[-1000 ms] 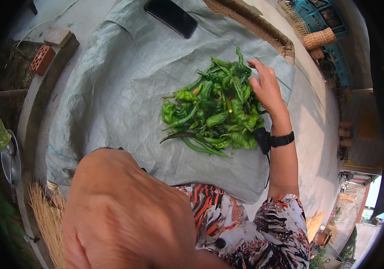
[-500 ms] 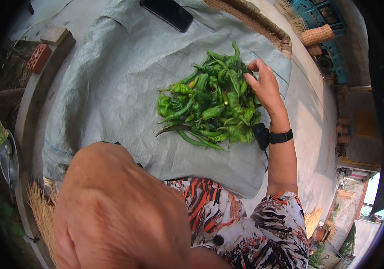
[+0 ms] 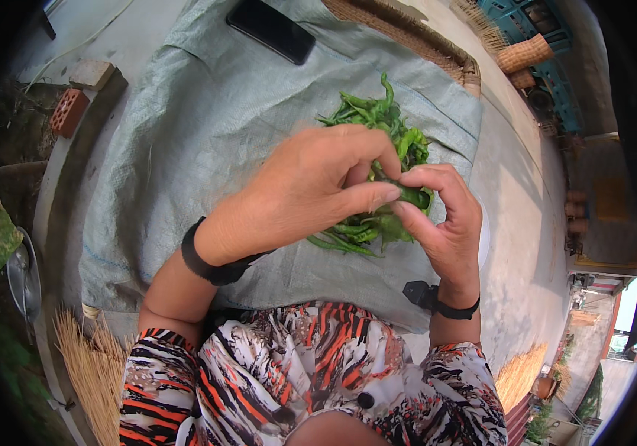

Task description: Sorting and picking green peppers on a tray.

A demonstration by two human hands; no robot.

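A heap of green peppers lies on a pale grey-green woven sack. Over the heap's near right part, my two hands meet fingertip to fingertip. My left hand comes from the left, thumb and forefinger bent into a pinch. From the right, my right hand also pinches, its thumb and forefinger curled. A dark green pepper shows between the fingertips, partly covered by them. My left hand hides much of the heap's left side. Both wrists wear black straps.
A black phone lies on the sack's far part, near a woven basket rim. Left of the sack are a red brick, a metal bowl and a straw bundle. A blue crate stands far right.
My left hand has swung from close below the camera to over the peppers. My right hand has drawn back toward me from the heap's right edge and now meets the left.
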